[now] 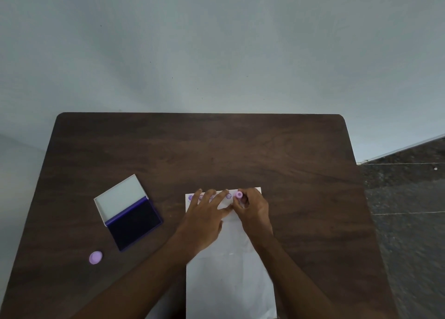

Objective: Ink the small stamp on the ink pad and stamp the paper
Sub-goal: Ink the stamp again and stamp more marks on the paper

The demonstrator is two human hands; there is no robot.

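Dark wood table (216, 150), open ink pad (133, 222) left. Our left hand (204, 218) lies flat, fingers spread, pinning the paper (228, 282); our right hand (252, 207) pinches the small stamp (239, 194) at the top edge, extending the print row (228, 195). Lilac cap (95, 257) lies aside.

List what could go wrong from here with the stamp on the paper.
1. The small stamp sits close beside the last purple print; the next mark may overlap it.
2. The left hand lies across earlier prints and could smear them if still wet.
3. The right hand works near the paper top edge; a mark may run off.
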